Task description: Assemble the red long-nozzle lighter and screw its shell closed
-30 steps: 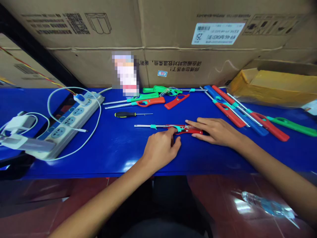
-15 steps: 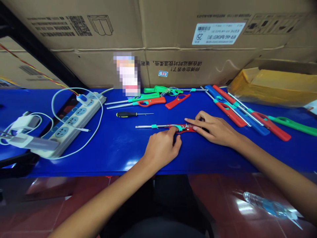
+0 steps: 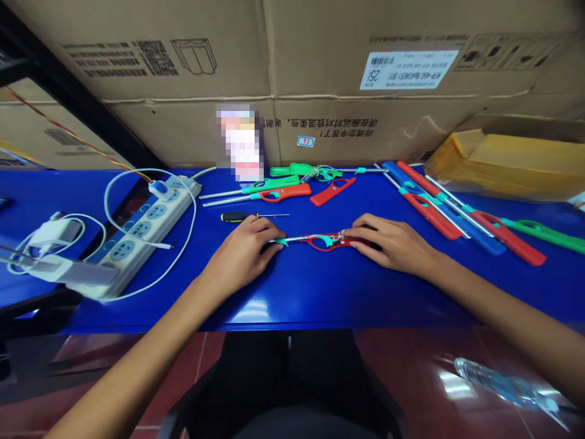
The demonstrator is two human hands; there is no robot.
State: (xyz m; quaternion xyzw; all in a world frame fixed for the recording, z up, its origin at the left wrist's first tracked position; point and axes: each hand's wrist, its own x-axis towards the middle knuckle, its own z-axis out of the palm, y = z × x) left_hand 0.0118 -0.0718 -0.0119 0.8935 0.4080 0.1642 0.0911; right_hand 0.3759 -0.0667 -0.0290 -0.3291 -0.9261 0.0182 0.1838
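Before me on the blue table lies a red long-nosed lighter [image 3: 323, 242], its handle opened so that inner parts and a teal trigger show. My left hand [image 3: 244, 249] is closed around its metal tube near the teal collar, thumb and fingers pinching it. At the other end, my right hand [image 3: 388, 242] grips the red handle, with the fingers covering much of it. A screwdriver [image 3: 240, 216] with a black and yellow handle lies just behind my left hand. Farther back rests a loose red handle shell [image 3: 333, 191].
More lighters lie behind, including an orange one [image 3: 292, 192], and a crossed pile with a blue lighter [image 3: 484, 238] is at right. A power strip [image 3: 150, 228] with cables stands left. A cardboard box [image 3: 320, 67] walls the back; a taped carton [image 3: 512, 161] sits right.
My left hand has moved left from the trigger area to the metal tube and closed on it. My right hand's fingers have drawn in around the handle. The view has shifted slightly.
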